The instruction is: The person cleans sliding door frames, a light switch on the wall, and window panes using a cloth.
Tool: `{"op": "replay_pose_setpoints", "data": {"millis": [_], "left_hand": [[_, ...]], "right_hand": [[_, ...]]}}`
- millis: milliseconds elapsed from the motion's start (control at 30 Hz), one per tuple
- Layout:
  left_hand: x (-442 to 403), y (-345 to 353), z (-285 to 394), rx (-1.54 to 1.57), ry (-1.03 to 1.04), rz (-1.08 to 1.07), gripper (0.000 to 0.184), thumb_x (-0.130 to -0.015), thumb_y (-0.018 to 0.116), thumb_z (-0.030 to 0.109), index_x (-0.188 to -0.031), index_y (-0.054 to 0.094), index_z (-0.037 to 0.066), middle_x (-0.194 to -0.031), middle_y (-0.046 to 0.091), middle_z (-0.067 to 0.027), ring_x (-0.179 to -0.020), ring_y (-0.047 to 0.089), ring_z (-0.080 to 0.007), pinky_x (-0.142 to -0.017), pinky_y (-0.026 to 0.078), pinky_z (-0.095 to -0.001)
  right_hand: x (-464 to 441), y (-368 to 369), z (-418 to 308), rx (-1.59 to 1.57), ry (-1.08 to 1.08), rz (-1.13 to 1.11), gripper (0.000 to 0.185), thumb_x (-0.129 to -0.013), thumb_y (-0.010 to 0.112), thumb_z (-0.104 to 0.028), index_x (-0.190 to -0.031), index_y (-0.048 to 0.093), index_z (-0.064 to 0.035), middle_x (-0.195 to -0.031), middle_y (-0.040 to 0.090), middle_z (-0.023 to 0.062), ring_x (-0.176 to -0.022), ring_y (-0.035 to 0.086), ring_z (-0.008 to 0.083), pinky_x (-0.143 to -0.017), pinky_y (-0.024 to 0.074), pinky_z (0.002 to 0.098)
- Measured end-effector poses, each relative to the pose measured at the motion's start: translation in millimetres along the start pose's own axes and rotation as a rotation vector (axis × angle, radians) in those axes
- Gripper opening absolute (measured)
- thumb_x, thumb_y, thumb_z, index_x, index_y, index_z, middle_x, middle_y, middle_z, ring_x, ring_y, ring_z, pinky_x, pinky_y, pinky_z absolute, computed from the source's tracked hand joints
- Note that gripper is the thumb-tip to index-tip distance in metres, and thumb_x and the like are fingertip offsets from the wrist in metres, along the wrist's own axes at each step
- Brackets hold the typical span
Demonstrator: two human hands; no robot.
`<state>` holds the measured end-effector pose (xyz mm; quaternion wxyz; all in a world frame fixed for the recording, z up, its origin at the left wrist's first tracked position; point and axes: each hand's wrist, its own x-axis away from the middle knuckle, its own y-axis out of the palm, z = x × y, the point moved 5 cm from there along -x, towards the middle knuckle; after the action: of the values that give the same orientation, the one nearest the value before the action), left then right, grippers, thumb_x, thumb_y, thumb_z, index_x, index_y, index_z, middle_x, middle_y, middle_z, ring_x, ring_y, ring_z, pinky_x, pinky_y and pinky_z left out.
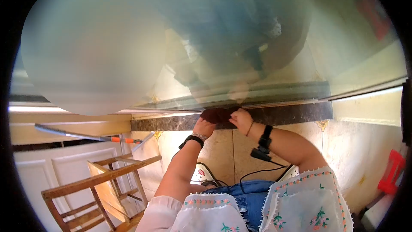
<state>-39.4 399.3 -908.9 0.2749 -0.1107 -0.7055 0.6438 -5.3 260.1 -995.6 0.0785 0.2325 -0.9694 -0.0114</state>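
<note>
A dark maroon cloth [218, 115] is stretched between my two hands, close to the lower edge of a large reflective glass pane [274, 60]. My left hand [204, 127] grips the cloth's left end, fingers closed on it. On the other end, my right hand [242, 120] pinches the cloth between thumb and fingers. Just behind the cloth runs a dark marble strip [296, 114] along the base of the glass. Blurred reflections of arms and clothing show in the pane.
At the lower left stands a wooden chair [101, 182] before a white panelled door [34, 176]. A long-handled tool with an orange section [122, 139] leans above it. A red object [391, 172] is at the right. Beige tiles [223, 146] cover the floor.
</note>
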Motion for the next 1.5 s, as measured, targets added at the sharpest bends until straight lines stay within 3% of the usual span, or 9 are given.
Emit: {"op": "replay_pose_setpoints", "data": {"millis": [33,100,300,333,533,733,867,1133,1500], "left_hand": [[12.6,-2.9,-8.4,-0.036,-0.057,0.042,0.048,-0.080,0.047,0.015,-0.127,0.045,0.010,-0.133,0.043,-0.0103,-0.126,0.035,-0.0253,-0.106,0.024,-0.0409],[27.3,-3.5,-15.5,-0.050,-0.135,0.092,0.049,-0.079,0.049,0.016,-0.127,0.046,0.010,-0.132,0.044,-0.0106,-0.126,0.034,-0.0267,-0.106,0.024,-0.0427],[30.3,1.8,-38.3,0.527,-0.679,0.093,0.040,-0.073,0.055,0.020,-0.107,0.052,0.000,-0.107,0.050,-0.0214,-0.099,0.045,-0.0360,-0.082,0.036,-0.0464],[28.7,6.1,-33.2,0.406,-0.749,0.389,0.027,-0.074,0.056,0.023,-0.088,0.056,0.000,-0.093,0.055,-0.0205,-0.092,0.048,-0.0364,-0.081,0.039,-0.0446],[19.8,17.7,-43.7,1.133,-1.252,0.622,0.035,-0.079,0.051,0.021,-0.091,0.046,-0.011,-0.094,0.052,-0.0334,-0.091,0.052,-0.0449,-0.082,0.042,-0.0446],[17.3,35.1,-69.8,1.541,-1.491,0.772,0.039,-0.073,0.054,0.011,-0.103,0.041,-0.011,-0.099,0.054,-0.0297,-0.098,0.054,-0.0405,-0.086,0.041,-0.0399],[-11.8,116.8,-92.4,1.898,-1.280,0.946,0.049,-0.070,0.053,0.009,-0.110,0.039,-0.014,-0.100,0.055,-0.0291,-0.097,0.054,-0.0387,-0.085,0.041,-0.0384],[19.9,-13.5,-80.6,1.852,-1.251,0.688,0.034,-0.077,0.044,-0.002,-0.108,0.034,-0.010,-0.093,0.052,-0.0195,-0.080,0.057,-0.0277,-0.063,0.050,-0.0371],[71.9,-163.6,-64.8,2.314,-0.971,0.898,0.037,-0.078,0.038,-0.004,-0.114,0.033,0.001,-0.102,0.052,-0.0149,-0.091,0.055,-0.0242,-0.076,0.048,-0.0359]], "right_hand": [[-8.4,17.1,-29.5,0.020,-0.006,-0.027,0.018,-0.078,0.052,-0.001,-0.094,0.044,-0.0028,-0.090,0.047,0.0090,-0.089,0.050,0.0212,-0.088,0.0447,0.0337],[1.3,37.5,-72.0,-0.772,0.709,0.296,0.019,-0.079,0.053,-0.001,-0.096,0.045,-0.0033,-0.094,0.047,0.0094,-0.090,0.049,0.0213,-0.087,0.0446,0.0346],[-11.5,76.8,-71.3,-0.865,0.662,0.360,0.023,-0.077,0.054,0.001,-0.098,0.044,-0.0040,-0.093,0.049,0.0091,-0.088,0.049,0.0217,-0.082,0.0448,0.0344],[-13.2,82.7,-70.5,-0.839,0.670,0.334,0.023,-0.077,0.054,0.001,-0.098,0.044,-0.0040,-0.093,0.049,0.0091,-0.088,0.049,0.0217,-0.082,0.0448,0.0344],[-11.9,85.6,-80.6,-0.787,0.612,0.289,0.025,-0.078,0.052,0.000,-0.101,0.049,-0.0095,-0.090,0.055,0.0043,-0.084,0.053,0.0186,-0.075,0.0425,0.0327],[-16.2,92.4,-59.2,-0.737,0.635,0.123,0.027,-0.082,0.050,-0.005,-0.107,0.051,-0.0141,-0.094,0.051,-0.0033,-0.092,0.048,0.0115,-0.086,0.0293,0.0352],[-17.2,103.0,-61.1,-0.774,0.657,0.055,0.026,-0.083,0.047,-0.008,-0.107,0.051,-0.0186,-0.102,0.054,-0.0038,-0.104,0.047,0.0147,-0.089,0.0309,0.0372],[-24.6,107.4,-89.7,-0.917,0.626,-0.127,0.031,-0.081,0.049,-0.005,-0.112,0.051,-0.0102,-0.108,0.055,0.0026,-0.103,0.050,0.0172,-0.090,0.0374,0.0340],[-1.3,105.5,-232.5,-0.826,0.375,-0.326,0.045,-0.077,0.048,-0.005,-0.122,0.045,-0.0068,-0.116,0.052,0.0076,-0.113,0.046,0.0220,-0.098,0.0342,0.0361]]}}
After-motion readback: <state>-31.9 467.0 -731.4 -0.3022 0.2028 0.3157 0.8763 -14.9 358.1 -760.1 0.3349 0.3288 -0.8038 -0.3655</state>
